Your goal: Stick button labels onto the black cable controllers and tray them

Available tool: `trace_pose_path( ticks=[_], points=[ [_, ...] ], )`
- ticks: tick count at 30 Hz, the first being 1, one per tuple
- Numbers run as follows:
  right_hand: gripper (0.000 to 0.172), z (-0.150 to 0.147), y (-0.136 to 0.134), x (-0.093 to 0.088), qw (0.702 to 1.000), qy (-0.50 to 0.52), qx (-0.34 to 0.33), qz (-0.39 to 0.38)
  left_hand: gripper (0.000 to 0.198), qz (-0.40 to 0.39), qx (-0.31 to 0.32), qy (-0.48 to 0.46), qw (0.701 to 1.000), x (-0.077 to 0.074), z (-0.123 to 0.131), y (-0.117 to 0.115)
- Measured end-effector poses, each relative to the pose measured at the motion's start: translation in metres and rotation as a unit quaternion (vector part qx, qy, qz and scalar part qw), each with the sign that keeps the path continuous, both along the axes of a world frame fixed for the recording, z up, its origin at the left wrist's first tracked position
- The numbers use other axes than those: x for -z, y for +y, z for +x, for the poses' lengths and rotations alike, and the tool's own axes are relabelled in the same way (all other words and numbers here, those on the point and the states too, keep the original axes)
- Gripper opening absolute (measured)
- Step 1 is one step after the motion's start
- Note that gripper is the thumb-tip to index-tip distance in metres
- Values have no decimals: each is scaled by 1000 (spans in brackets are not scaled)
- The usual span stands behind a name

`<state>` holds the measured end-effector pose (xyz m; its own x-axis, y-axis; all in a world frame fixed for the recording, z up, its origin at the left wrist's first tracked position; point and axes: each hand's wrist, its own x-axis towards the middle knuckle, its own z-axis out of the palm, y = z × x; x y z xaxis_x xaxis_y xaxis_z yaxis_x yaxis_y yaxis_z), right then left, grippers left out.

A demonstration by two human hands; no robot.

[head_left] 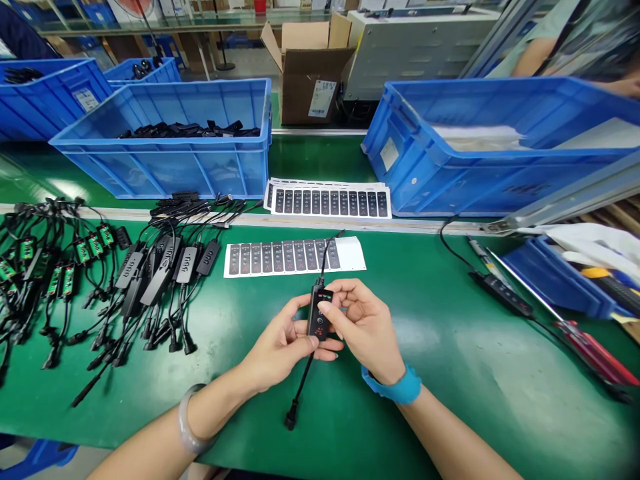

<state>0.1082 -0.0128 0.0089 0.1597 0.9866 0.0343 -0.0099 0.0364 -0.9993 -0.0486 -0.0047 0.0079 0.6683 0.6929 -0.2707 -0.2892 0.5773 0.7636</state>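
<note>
My left hand [277,350] is closed around a small black inline controller [313,308], thumb on its lower end and fingers behind it. A cable leaves each end of the controller; the lower one hangs to a black plug [291,417]. On the controller's face lies a black label [320,321] with round symbols and red marks. My right hand [367,327] pinches this label at its upper right edge, thumb on its front; whether the whole label sticks down is not clear. Just beyond my hands lies a label sheet [354,253], its right end bare white.
Several cabled controllers [163,270] and green circuit boards [83,250] are heaped at left. A stack of label sheets [330,203] lies between blue bins [165,163] [500,177]. Another controller [503,293] and a red-handled screwdriver [595,350] lie at right. Someone's arm [537,53] shows behind.
</note>
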Motion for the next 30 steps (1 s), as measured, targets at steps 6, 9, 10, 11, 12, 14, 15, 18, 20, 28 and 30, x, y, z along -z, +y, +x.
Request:
trace_pose_path(
  ticks=[6, 9, 10, 11, 12, 14, 15, 18, 20, 28, 30],
  points=[
    [16, -1, -1, 0, 1000, -25, 13, 4, 64, 7, -3, 13, 1000, 2, 0, -1],
    [16, -2, -1, 1, 999, -32, 18, 1, 64, 11, -3, 20, 1000, 0, 0, -2],
    [16, -2, -1, 1, 999, -35, 19, 1, 64, 11, -5, 21, 1000, 0, 1, -2],
    [16, -2, -1, 1, 999, -36, 20, 0, 64, 11, -6, 23, 1000, -1, 1, -2],
    [16, -3, -1, 2, 999, -38, 22, 0, 63, 11, -7, 24, 1000, -1, 2, -2],
    [15, -3, -1, 2, 999, -41, 23, -2, 62, 16, -6, 27, 1000, -3, 2, -2],
    [15, -3, -2, 2, 999, -45, 22, -4, 62, 21, -6, 28, 999, -3, 3, -2],
    [17, -4, -2, 4, 998, -58, 27, -14, 60, 39, -7, 35, 999, -2, 3, -3],
    [30, -3, -2, 5, 997, -60, 33, -26, 59, 42, -11, 39, 998, 0, 3, -3],
    [83, 3, 0, 6, 988, -93, -72, -98, 49, 16, -2, 27, 1000, -2, 2, 2],
    [84, 2, 0, 5, 985, -89, -104, -100, 45, 20, 9, 34, 999, -2, 2, 3]
  ],
)
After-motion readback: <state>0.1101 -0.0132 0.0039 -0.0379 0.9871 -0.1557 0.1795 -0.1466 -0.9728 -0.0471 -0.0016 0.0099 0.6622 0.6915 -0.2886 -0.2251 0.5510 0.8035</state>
